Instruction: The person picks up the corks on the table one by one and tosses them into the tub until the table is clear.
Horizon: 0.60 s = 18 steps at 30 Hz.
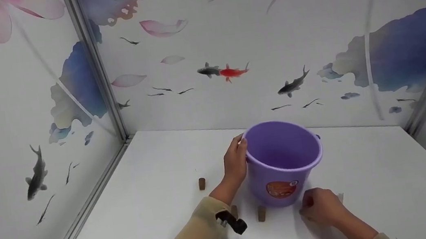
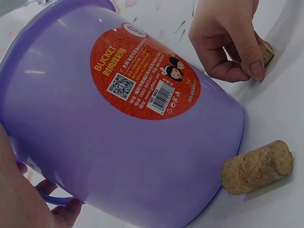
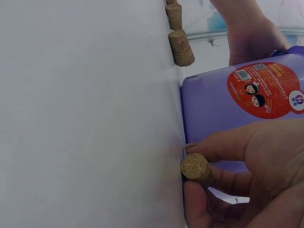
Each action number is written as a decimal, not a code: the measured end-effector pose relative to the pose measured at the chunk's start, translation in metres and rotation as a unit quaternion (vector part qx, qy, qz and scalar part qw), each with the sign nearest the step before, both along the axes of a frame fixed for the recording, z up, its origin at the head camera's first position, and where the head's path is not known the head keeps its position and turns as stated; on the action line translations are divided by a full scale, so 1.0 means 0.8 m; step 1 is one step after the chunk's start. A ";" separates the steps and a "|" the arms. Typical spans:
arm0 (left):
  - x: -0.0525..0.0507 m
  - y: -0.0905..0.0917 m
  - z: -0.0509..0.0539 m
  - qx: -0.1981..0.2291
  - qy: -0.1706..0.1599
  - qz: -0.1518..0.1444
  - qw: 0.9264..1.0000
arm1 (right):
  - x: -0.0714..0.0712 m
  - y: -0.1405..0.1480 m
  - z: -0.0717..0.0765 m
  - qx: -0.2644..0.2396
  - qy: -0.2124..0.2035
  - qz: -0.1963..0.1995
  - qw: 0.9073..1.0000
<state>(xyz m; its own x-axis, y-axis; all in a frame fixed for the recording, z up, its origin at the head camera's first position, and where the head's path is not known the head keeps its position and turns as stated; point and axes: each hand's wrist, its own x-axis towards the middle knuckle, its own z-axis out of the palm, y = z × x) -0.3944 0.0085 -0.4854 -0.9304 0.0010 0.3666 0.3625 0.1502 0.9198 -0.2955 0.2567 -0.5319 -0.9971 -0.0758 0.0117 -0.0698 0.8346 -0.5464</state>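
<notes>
A purple bucket (image 1: 277,187) with a red and orange label (image 2: 142,71) stands on the white table. My left hand (image 1: 235,161) grips its left side near the rim, with fingers curled at the handle (image 2: 59,199). Low beside the bucket's right side, my right hand (image 1: 323,205) pinches a cork (image 3: 197,168) between thumb and fingers, down at the table surface. Another cork (image 2: 256,167) stands upright close to the bucket's base. In the head view, one cork (image 1: 202,184) is left of my left wrist, and another (image 1: 235,212) is partly hidden by my left sleeve.
White panels printed with fish (image 1: 293,85) and petals rise around the table (image 1: 118,214). A metal frame strip (image 1: 85,212) runs along the left edge. A black clamp-like piece (image 1: 232,222) sits on my left sleeve. Something small and pale (image 1: 341,198) shows behind my right hand.
</notes>
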 end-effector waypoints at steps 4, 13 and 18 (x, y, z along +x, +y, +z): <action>-0.001 -0.002 0.003 0.003 -0.004 0.000 1.000 | -0.003 -0.001 0.001 -0.010 0.002 0.007 1.000; -0.002 0.002 0.003 0.012 -0.009 -0.005 1.000 | -0.003 0.003 0.002 -0.017 0.000 -0.004 1.000; 0.001 0.004 0.001 0.018 -0.009 -0.004 1.000 | -0.002 0.007 0.000 -0.015 -0.009 -0.008 1.000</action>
